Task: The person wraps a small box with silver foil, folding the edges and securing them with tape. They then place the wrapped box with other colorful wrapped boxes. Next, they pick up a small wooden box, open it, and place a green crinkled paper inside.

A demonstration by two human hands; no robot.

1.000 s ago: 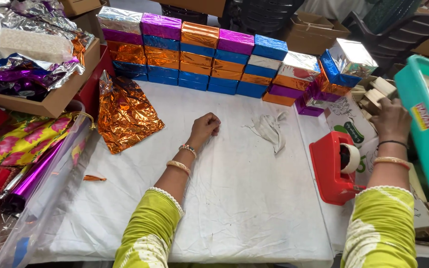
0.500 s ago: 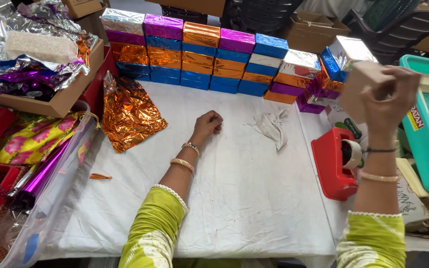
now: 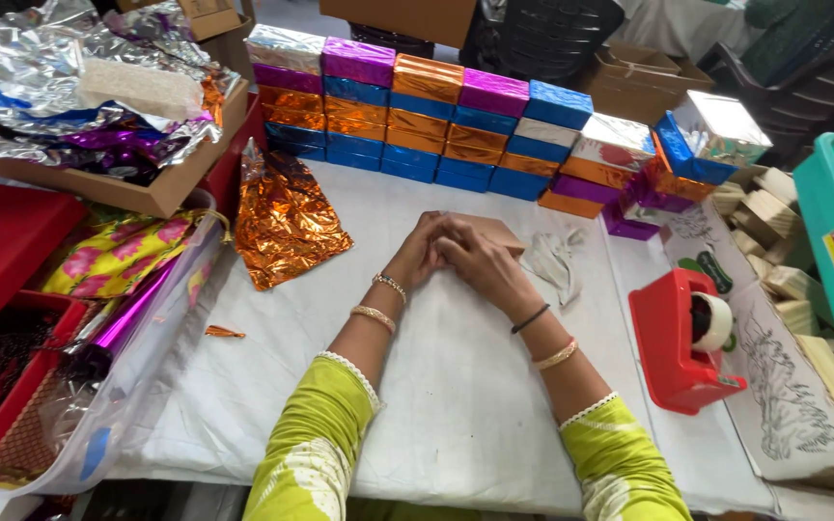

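Both hands (image 3: pixel 456 256) sit mid-table on a small box (image 3: pixel 494 232). Stacked boxes (image 3: pixel 436 125) run along 12 o'clock, foil sheet (image 3: pixel 287 222) at 10, tape dispenser (image 3: pixel 682 338) at 3, paper scraps (image 3: pixel 554 259) just right of the box.

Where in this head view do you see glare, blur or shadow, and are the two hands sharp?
Head view: strong glare on the crumpled silver foil in the cardboard box and on the silver-wrapped box at the right; even, soft light on the white table sheet, faint shadows only; left hand and right hand on the plain brown box are fairly sharp; edges look slightly bent.
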